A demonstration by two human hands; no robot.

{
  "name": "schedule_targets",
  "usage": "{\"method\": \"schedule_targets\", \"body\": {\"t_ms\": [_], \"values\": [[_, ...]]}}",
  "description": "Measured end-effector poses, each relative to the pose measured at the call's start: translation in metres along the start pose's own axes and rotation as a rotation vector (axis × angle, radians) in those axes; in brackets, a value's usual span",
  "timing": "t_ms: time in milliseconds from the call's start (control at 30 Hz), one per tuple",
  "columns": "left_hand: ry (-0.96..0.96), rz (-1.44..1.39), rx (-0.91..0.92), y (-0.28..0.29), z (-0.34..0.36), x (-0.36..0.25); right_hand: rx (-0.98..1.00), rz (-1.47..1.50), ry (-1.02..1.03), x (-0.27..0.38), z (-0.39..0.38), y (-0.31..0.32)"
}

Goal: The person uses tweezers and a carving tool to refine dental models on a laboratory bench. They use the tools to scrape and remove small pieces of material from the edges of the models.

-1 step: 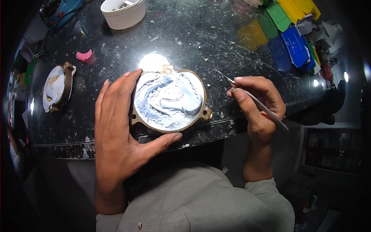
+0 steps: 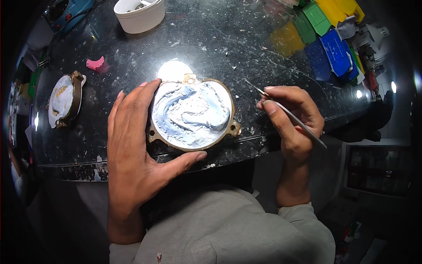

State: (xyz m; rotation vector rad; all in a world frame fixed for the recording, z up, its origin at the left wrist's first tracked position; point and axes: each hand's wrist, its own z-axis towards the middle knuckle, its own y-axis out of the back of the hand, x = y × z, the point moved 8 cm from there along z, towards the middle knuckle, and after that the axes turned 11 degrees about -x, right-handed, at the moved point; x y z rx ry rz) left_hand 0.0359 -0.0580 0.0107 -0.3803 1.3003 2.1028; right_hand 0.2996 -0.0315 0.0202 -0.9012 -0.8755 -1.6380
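Observation:
A round brass dental flask half [image 2: 234,127] lies near the table's front edge, filled with white plaster [image 2: 187,108] that has a curved, arch-shaped groove and a rough middle. My left hand [image 2: 136,141] is wrapped round its left side, fingers along the far left rim and thumb along the near rim. To the right of the flask, my right hand [image 2: 292,116] holds a slim metal carving tool [image 2: 303,126] like a pen. The tool's thin tip points up and left, apart from the plaster. Farther left stands a second plaster-filled flask half [image 2: 66,100], tilted on its side.
The dark, scuffed table [image 2: 211,48] is speckled with plaster crumbs. On it are a pink piece [image 2: 95,63] and a white tub [image 2: 140,17] with small things inside. Blue [image 2: 336,53], green [image 2: 316,18] and yellow [image 2: 336,11] plastic bins stand at the far right.
My right hand and the carving tool have shifted very slightly to the left. My left hand and the flask half have stayed in place.

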Motion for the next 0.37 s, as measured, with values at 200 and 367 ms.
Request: {"method": "schedule_targets", "body": {"t_ms": [200, 367], "values": [[0.025, 0.000, -0.030, 0.0016, -0.0002, 0.0011, 0.021, -0.032, -0.039, -0.0052, -0.0003, -0.0050], [0.085, -0.051, -0.049, 0.0029, -0.0053, 0.0061, 0.092, -0.087, -0.011, -0.0044, -0.0016, -0.0095]]}}
